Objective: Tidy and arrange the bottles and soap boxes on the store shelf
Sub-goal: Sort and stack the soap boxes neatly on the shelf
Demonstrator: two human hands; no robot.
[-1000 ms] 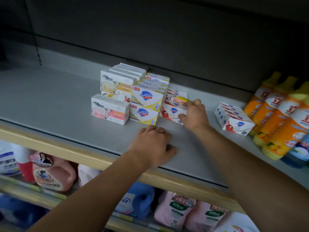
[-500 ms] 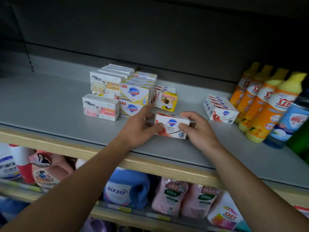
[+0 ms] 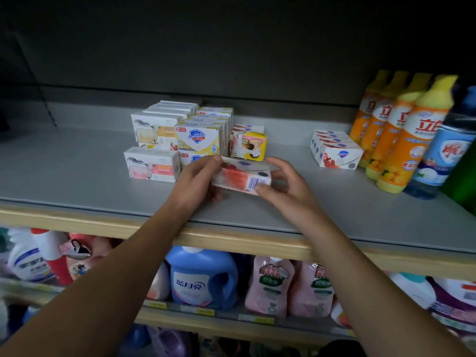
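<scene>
Red-and-white soap box [image 3: 242, 177] is pinched between both hands, left hand [image 3: 198, 181] on one end, right hand [image 3: 280, 186] on the other, tilted just off the shelf [image 3: 77, 176]. Probably checking its face before slotting it by the stacked boxes [image 3: 180, 135] just beyond the left hand.

We're standing in a shop aisle: a grey metal shelf [image 3: 77, 173] is carrying stacked soap boxes [image 3: 180, 132] and a row of orange bottles [image 3: 401, 140], while detergent jugs [image 3: 203, 276] are sitting below over yellow price tags [image 3: 204, 311].
</scene>
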